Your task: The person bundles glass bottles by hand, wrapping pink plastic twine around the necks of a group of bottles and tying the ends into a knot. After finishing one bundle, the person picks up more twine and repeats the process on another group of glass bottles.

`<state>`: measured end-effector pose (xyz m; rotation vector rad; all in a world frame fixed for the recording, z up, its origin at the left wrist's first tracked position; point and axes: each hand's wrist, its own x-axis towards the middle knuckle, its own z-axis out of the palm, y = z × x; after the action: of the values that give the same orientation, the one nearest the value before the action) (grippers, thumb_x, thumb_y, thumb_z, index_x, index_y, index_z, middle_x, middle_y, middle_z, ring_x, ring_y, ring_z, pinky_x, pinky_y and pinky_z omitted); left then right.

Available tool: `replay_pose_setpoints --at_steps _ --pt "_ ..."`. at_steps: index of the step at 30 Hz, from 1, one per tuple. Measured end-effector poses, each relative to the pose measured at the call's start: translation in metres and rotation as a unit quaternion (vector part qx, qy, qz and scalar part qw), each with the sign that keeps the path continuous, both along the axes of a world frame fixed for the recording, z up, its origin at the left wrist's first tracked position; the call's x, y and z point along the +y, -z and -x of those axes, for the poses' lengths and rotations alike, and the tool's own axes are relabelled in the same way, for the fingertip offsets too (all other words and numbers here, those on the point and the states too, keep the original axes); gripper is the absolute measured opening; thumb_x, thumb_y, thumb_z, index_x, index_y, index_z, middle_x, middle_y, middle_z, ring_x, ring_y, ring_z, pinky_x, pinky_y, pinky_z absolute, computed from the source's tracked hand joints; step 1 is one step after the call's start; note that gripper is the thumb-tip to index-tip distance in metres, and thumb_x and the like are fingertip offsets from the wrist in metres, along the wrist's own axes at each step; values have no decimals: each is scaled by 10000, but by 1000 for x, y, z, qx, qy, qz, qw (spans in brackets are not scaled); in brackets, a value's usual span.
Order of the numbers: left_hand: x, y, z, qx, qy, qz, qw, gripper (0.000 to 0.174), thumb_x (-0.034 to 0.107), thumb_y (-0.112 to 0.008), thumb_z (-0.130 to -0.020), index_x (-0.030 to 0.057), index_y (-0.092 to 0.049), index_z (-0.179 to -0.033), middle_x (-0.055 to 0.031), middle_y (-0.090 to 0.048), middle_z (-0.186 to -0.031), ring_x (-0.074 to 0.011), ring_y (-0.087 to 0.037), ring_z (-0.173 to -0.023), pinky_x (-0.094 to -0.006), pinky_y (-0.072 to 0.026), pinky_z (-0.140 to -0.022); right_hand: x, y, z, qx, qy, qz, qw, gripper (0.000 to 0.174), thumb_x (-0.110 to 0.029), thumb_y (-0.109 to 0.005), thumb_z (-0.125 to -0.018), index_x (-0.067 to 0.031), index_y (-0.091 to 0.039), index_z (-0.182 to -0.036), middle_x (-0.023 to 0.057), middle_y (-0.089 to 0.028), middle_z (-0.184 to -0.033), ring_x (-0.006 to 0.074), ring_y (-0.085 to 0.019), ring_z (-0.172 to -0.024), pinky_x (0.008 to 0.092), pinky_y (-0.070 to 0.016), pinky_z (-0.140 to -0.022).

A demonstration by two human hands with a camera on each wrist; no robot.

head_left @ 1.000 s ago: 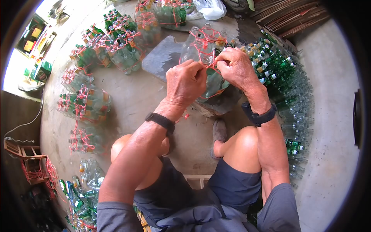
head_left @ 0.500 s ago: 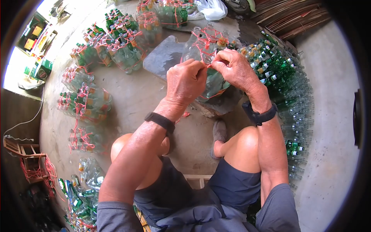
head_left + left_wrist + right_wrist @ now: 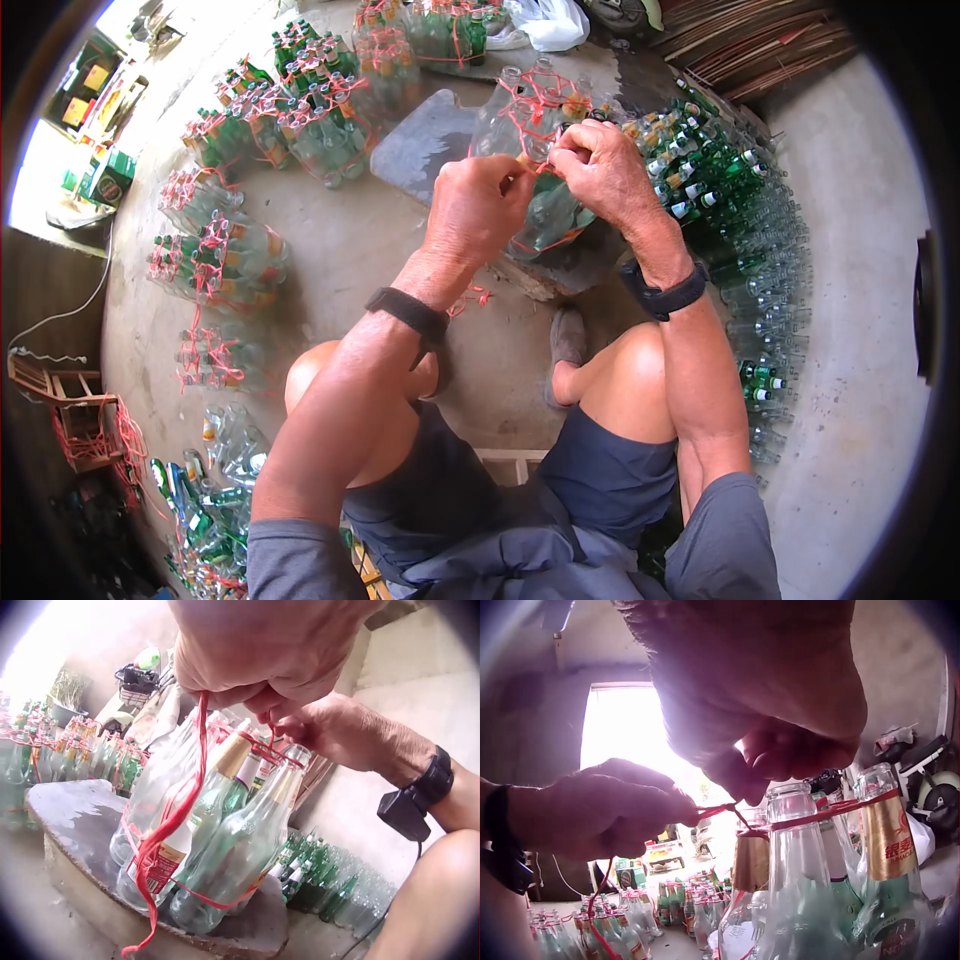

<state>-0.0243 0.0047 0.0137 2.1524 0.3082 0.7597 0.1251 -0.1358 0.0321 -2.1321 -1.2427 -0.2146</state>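
A cluster of glass bottles [image 3: 240,840], clear and green with some gold neck foil, stands upright on a grey slab [image 3: 71,802]. Red plastic twine [image 3: 810,819] runs round the necks, with another band lower down. My left hand [image 3: 475,205] pinches the twine just beside the near bottle necks, and a long loose tail [image 3: 169,821] hangs below it. Close by on the right, my right hand [image 3: 608,175] pinches the twine at the rim of a bottle. In the right wrist view, a short taut stretch runs between the two hands. My fingertips are partly hidden.
Tied bottle bundles [image 3: 215,260] stand on the floor to the left and far left. Many loose bottles [image 3: 700,170] line the right wall. More bottles [image 3: 215,490] lie at lower left, near a wooden stool [image 3: 85,420] wound with red twine. A white bag [image 3: 548,25] lies beyond.
Both hands stay at the bottle necks; they came together at the twine, then parted slightly. The left hand has turned a little, and the right has risen slightly.
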Motion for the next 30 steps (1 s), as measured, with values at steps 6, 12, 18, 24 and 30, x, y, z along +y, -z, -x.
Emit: replay_pose_setpoints --at_steps 6,12,18,24,30 --pt "7 -12 15 124 33 99 987 357 296 -756 -975 -49 -787 -888 -53 -695 -651 -88 -642 -619 -312 -516 -565 -17 -12 -5 100 -2 -28 995 139 -139 -745 -914 -4 -741 -948 103 -703 -877 184 -662 -790 336 -536 -730" --pt "0 -13 20 134 26 113 984 323 254 -720 -937 -56 -788 -875 -64 -704 -653 -86 -636 -629 -306 -513 -572 -31 -12 11 68 9 55 996 188 -145 -826 -853 -44 -747 -990 67 -601 -919 173 -619 -781 328 -535 -727" --pt "6 -6 20 128 -9 76 989 225 153 -691 -865 -48 -792 -881 -97 -720 -660 -96 -644 -628 -319 -522 -591 -28 -7 13 9 23 49 998 181 -131 -830 -839 -47 -738 -970 87 -596 -954 199 -634 -803 346 -542 -727" --pt "8 -8 23 142 -28 54 988 202 134 -706 -858 -40 -798 -904 -106 -693 -648 -101 -614 -604 -334 -497 -569 -26 -5 14 1 25 29 999 160 -109 -818 -827 -35 -733 -941 112 -604 -935 244 -648 -826 369 -542 -746" --pt "10 -9 25 137 -25 68 988 217 146 -717 -884 -49 -796 -934 -79 -652 -624 -81 -568 -596 -328 -473 -554 -25 -8 16 16 35 49 998 163 -172 -758 -838 -87 -741 -977 158 -623 -976 372 -676 -960 475 -560 -871"
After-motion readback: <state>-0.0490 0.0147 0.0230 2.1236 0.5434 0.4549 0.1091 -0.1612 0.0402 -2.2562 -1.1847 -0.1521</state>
